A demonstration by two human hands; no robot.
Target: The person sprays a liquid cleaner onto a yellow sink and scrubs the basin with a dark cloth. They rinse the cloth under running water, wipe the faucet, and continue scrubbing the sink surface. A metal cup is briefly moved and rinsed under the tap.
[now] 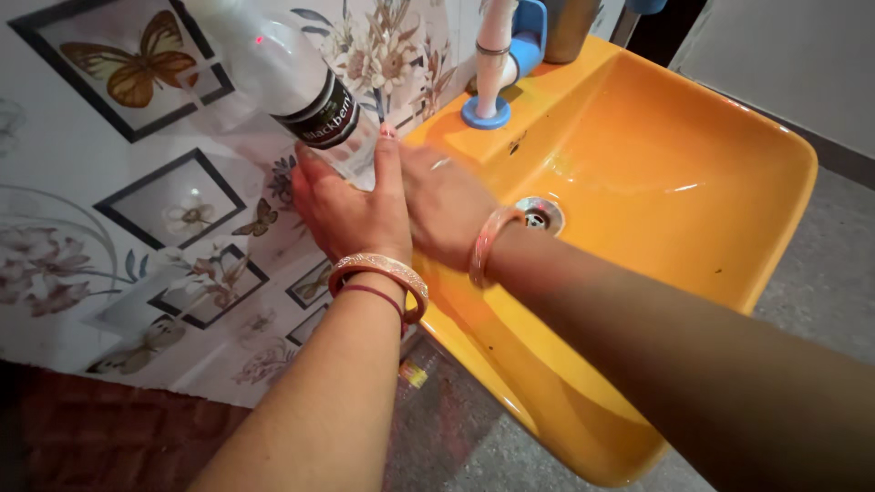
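A clear plastic bottle [287, 77] with a dark label band is tilted, its body pointing up and to the left, at the left rim of an orange wash basin [693, 182]. My left hand [351, 205] wraps around the bottle's lower end. My right hand [447, 205] presses against the same end from the right, a ring on one finger. Both wrists wear pink bangles. The bottle's bottom end is hidden behind my hands.
A white tap with a blue base [492, 64] stands at the basin's back corner. The metal drain [540, 215] lies just right of my right wrist. A tiled wall with butterfly and flower pictures [137, 164] is to the left. Grey floor [820, 273] lies beyond the basin.
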